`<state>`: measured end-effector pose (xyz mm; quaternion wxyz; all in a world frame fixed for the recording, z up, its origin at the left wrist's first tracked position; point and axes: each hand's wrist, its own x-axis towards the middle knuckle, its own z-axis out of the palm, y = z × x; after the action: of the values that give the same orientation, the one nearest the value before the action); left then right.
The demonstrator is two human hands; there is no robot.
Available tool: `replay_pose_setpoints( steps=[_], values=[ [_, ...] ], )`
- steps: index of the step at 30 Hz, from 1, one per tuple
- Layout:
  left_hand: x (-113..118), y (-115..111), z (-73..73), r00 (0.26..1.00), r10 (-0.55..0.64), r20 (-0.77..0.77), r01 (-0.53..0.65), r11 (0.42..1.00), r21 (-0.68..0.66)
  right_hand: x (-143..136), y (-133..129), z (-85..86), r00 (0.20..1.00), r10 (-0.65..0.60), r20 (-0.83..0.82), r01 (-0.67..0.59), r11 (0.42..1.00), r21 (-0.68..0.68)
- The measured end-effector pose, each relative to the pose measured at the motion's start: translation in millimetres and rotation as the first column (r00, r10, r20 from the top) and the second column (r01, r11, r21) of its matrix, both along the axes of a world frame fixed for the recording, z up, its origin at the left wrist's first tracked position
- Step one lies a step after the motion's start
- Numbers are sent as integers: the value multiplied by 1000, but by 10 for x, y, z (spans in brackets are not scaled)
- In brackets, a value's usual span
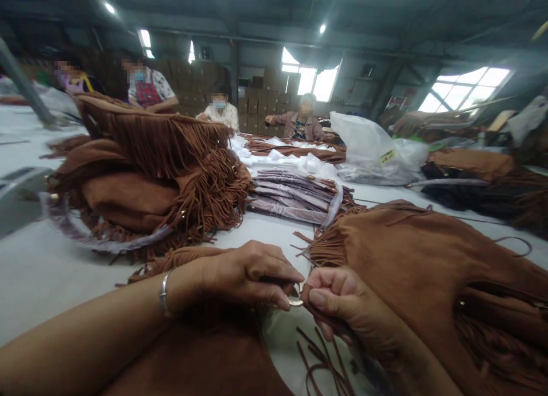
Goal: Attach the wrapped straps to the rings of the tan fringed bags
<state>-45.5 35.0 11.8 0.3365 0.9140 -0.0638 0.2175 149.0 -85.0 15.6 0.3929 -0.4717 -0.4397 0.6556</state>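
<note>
Near the lower middle, my left hand (pixel 257 273) pinches a small shiny metal ring (pixel 295 302) between thumb and fingers. Touching the ring from the right is a brown strap end (pixel 309 299), gripped by my right hand (pixel 342 299) with its fingers curled round it. A brown suede piece (pixel 201 356) lies under my left forearm. Loose thin brown strips (pixel 321 362) rest below my hands. To the right spreads a large brown suede bag (pixel 402 253) with fringe along its left edge.
Brown fringed bags (pixel 128 196) are piled at the left. Wrapped straps (pixel 295 197) lie beyond my hands, with a clear plastic bag (pixel 372 150) behind them. Dark and brown goods (pixel 471 168) sit at the right. Several people are across the white table (pixel 34 282).
</note>
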Motion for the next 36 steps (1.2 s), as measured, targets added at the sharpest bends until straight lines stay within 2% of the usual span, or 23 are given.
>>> replay_pose_setpoints(
  steps=[7, 14, 16, 19, 22, 24, 26, 29, 32, 36],
  values=[
    [23, 3, 35, 989, 6, 150, -13, 999, 47, -82, -20, 59, 994, -51, 95, 50, 999, 11],
    [2, 41, 48, 985, 69, 156, -85, 992, 96, -257, -41, 88, 964, -132, 230, 121, 991, 62],
    [1, 50, 15, 982, 107, 156, -129, 982, 136, -316, -57, 79, 921, -192, 339, 159, 980, 123],
    [18, 55, -57, 968, 192, 160, -221, 957, 189, -372, -75, 53, 803, -304, 513, 205, 949, 241],
    [49, 49, -112, 964, 244, 111, -260, 952, 165, -355, -53, 13, 728, -345, 593, 176, 929, 324],
    [64, 43, -112, 960, 272, 70, -279, 953, 118, -305, -18, -12, 759, -326, 563, 162, 933, 321],
    [67, 39, -76, 963, 270, 10, -270, 959, 86, -242, 19, -27, 837, -275, 473, 158, 949, 273],
    [53, 38, 10, 967, 234, -106, -222, 969, 110, -168, 50, -28, 902, -236, 361, 169, 964, 207],
    [47, 23, 49, 945, 291, -151, -269, 951, 150, -157, 52, -26, 898, -253, 359, 191, 961, 200],
    [78, -35, -6, 921, 382, -82, -364, 915, 175, -219, 53, -75, 857, -300, 419, 202, 943, 264]
  ],
)
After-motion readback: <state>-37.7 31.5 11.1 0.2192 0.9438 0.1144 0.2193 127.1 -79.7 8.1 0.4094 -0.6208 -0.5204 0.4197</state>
